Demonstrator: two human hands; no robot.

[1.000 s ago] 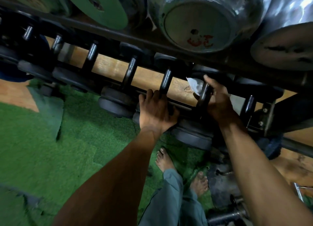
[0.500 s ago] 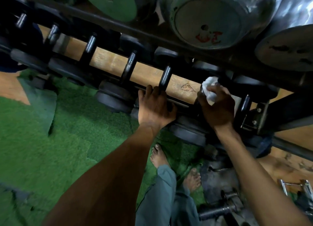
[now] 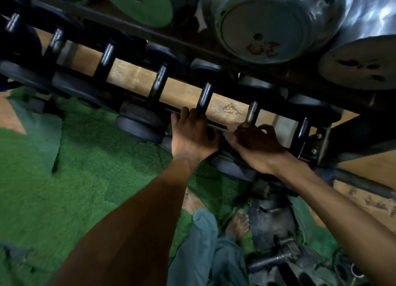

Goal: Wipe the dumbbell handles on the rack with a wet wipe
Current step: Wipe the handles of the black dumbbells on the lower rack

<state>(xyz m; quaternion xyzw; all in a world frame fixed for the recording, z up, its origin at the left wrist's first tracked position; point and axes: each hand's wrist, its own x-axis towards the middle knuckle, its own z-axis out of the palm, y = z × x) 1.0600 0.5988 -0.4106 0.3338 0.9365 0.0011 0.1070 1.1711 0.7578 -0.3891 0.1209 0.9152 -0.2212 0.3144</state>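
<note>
A row of black dumbbells lies across the lower rack rail [image 3: 216, 126], handles pointing away from me. My left hand [image 3: 192, 133] grips the near end of one dumbbell, its fingers curled at the base of that handle [image 3: 205, 100]. My right hand [image 3: 256, 142] is closed round the near end of the neighbouring handle [image 3: 252, 112], at the front rail. The wet wipe [image 3: 264, 132] is almost hidden in that hand; only a pale sliver shows between thumb and fingers. One more handle [image 3: 303, 128] stands further right, and several others run off to the left.
Above, the upper shelf carries big chrome dumbbells [image 3: 263, 26] and a green plate [image 3: 141, 4]. Green turf [image 3: 64, 178] covers the floor below. My bare feet [image 3: 239, 223] stand close to the rack. Loose black weights and bars [image 3: 274, 257] lie on the floor at lower right.
My right hand slid down the handle from its far end to the near end by the rail, and the wipe is now nearly hidden. My left hand kept its grip.
</note>
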